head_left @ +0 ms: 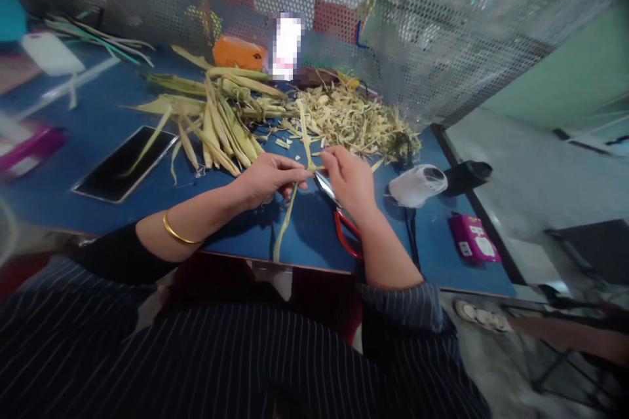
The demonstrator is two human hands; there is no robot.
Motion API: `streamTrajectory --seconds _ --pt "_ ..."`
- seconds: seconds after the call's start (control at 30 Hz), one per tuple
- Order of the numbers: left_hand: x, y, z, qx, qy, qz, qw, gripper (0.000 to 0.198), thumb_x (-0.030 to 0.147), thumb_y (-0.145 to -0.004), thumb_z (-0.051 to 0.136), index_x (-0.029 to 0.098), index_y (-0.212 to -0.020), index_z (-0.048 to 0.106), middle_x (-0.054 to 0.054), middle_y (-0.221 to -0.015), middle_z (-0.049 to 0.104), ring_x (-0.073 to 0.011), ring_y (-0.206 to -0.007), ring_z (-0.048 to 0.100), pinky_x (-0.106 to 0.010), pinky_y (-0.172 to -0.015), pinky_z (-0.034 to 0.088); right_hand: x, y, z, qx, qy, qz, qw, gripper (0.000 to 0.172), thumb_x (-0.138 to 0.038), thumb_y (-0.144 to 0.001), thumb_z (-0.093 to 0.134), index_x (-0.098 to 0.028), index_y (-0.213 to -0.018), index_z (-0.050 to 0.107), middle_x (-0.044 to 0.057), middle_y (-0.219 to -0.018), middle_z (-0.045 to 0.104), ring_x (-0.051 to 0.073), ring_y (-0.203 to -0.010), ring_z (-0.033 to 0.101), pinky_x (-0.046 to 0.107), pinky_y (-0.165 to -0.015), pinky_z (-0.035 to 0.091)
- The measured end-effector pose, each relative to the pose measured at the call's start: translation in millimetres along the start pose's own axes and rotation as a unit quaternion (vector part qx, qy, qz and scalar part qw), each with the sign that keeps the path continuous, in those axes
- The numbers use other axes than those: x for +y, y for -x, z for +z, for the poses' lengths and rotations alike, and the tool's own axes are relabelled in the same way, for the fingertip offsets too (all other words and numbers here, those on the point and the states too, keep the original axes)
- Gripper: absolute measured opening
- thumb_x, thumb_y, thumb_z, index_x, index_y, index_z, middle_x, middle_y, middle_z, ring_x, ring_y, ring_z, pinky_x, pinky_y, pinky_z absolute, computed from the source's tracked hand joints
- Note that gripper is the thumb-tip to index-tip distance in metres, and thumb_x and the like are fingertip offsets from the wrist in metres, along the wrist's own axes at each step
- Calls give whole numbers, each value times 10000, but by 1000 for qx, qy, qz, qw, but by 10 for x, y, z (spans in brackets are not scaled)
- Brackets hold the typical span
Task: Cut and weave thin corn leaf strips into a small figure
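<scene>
My left hand [275, 178] pinches a pale green strip of dried husk [282, 229] between thumb and fingers. One end of the strip hangs down towards the table's front edge, while another piece stands up above the fingertips. Close beside it, my right hand [350, 182] has its fingers closed on the same husk, where the strips cross. Scissors with red handles [346, 236] lie under my right hand, their blades pointing up towards my left fingertips. Behind my left hand is a bundle of long dried husks [223, 127]. A heap of shredded husk bits [351, 116] lies beyond my right hand.
On the blue table [314, 236] a dark phone [125, 163] lies at left. To the right are a white roll of string [417, 184], a black cylinder [466, 177] and a purple packet [474, 237]. A perforated metal screen [442, 33] rises behind; an orange packet [238, 53] sits before it.
</scene>
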State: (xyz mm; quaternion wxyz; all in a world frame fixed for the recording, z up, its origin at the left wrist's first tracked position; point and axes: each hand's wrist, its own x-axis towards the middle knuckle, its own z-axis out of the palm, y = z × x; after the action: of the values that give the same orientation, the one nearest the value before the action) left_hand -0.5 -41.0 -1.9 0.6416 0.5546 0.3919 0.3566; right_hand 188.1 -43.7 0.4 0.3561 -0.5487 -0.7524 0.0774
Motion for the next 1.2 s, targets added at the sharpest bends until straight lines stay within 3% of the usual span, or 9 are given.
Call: streamTrajectory --seconds 0.07,0.27,0.53,0.63,0.83,0.97,1.07,1.13,1.2 --pt "-9 -20 -13 25 22 3 999 211 319 -718 768 114 -713 721 -41 -686 676 -53 -432 484 -205 -450 449 -20 19 -2 -26 33 -3 999 285 -426 -948 445 -206 -862 603 1 -651 592 146 -609 542 260 -599 344" --pt "-54 -68 -1 99 93 12 991 182 260 -745 754 108 -669 691 -19 -633 633 -45 -415 493 -189 -433 439 50 3 80 -124 -73 14 989 185 -340 -907 502 -213 -1016 581 -66 -552 443 124 -499 418 247 -530 297" --pt "-28 -47 -27 -35 249 -53 966 155 190 -772 744 100 -892 706 10 -670 590 -25 -473 497 -162 -506 489 67 6 130 -39 -67 4 997 211 -354 -922 490 -202 -1048 566 -57 -595 472 118 -530 428 255 -571 319" --pt "-24 -31 -19 -77 256 -65 962 120 183 -797 721 109 -887 694 16 -667 577 -23 -475 486 -166 -518 497 88 -1 151 -52 -111 22 992 180 -340 -912 493 -210 -1014 565 -68 -568 444 114 -517 410 249 -549 305" --pt "-34 -43 -22 -70 263 -57 961 81 159 -823 683 105 -884 688 -11 -743 637 -32 -508 525 -150 -496 489 118 -30 148 -74 -87 48 992 204 -378 -914 503 -203 -974 588 -54 -571 493 126 -516 441 263 -537 315" --pt "1 -44 -30 -19 257 -65 964 138 145 -794 706 96 -923 696 -82 -885 711 -69 -584 610 -172 -544 525 79 -15 51 47 -27 -27 998 199 -372 -924 511 -212 -994 606 32 -815 640 181 -748 588 315 -698 431" --pt "33 -51 -33 8 288 -89 953 130 180 -815 672 90 -903 700 -103 -891 727 -113 -655 664 -210 -622 561 10 25 -34 154 4 -102 983 211 -369 -941 483 -225 -1013 620 72 -954 639 214 -917 589 369 -821 438" --pt "41 -61 -27 23 318 -108 942 158 216 -849 615 87 -878 701 -101 -834 726 -141 -669 679 -245 -645 571 -56 57 -58 159 49 -158 973 196 -350 -941 491 -241 -1011 637 56 -905 628 208 -889 577 379 -827 411" --pt "31 -73 -13 45 344 -112 931 183 226 -861 576 90 -846 697 -76 -746 707 -140 -627 663 -252 -621 562 -130 86 -41 101 119 -247 956 172 -306 -936 507 -247 -1012 651 37 -854 623 189 -831 555 371 -810 373"
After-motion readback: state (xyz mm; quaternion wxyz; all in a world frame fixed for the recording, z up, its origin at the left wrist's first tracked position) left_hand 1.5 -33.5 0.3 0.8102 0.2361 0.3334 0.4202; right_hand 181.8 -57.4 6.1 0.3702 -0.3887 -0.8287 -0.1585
